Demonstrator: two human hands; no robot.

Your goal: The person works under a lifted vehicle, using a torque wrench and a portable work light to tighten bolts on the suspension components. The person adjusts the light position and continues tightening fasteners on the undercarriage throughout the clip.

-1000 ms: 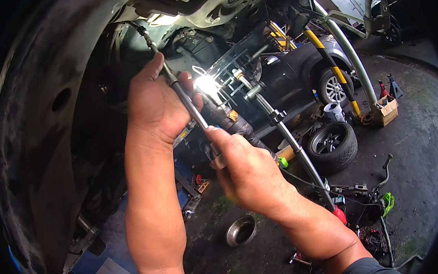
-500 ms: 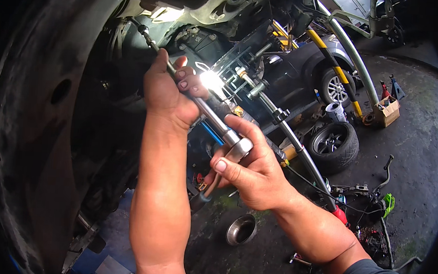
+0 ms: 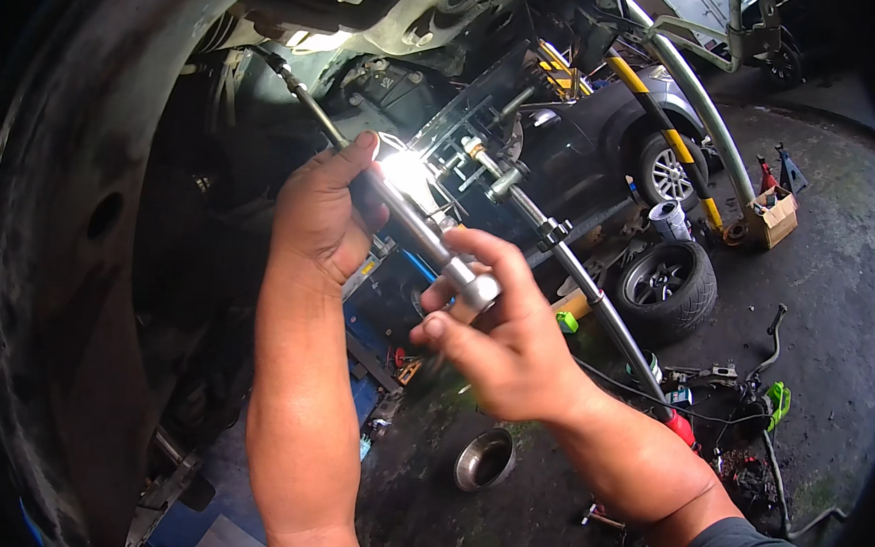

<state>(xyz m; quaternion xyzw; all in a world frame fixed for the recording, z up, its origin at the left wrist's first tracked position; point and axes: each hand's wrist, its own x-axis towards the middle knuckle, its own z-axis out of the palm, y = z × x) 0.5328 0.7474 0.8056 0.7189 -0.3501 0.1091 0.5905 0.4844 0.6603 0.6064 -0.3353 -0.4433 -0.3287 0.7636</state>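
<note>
A long metal extension bar (image 3: 415, 224) slants from the upper left, under the vehicle, down toward my right hand. My left hand (image 3: 323, 211) is closed around its middle, thumb lying along the bar. A ratchet wrench's round head (image 3: 478, 292) sits at the bar's lower end. My right hand (image 3: 513, 343) is curled at the ratchet, its fingers around the handle just below the head. Most of that handle is hidden or blurred. The bar's far tip, past a dark joint (image 3: 287, 76), reaches into shadow under the vehicle body (image 3: 383, 10).
A bright work light (image 3: 409, 171) shines behind the bar. A telescopic pole stand (image 3: 583, 272) leans right of my hands. Beyond it are a loose wheel (image 3: 667, 288), a cardboard box (image 3: 769, 219) and a parked car (image 3: 605, 148). A metal bowl (image 3: 484, 460) lies on the floor; the wheel arch (image 3: 58, 250) curves at left.
My left hand has shifted down and left along the bar, and its fingers now tuck behind it. The ratchet handle, plain before, is now blurred and mostly hidden by my right hand.
</note>
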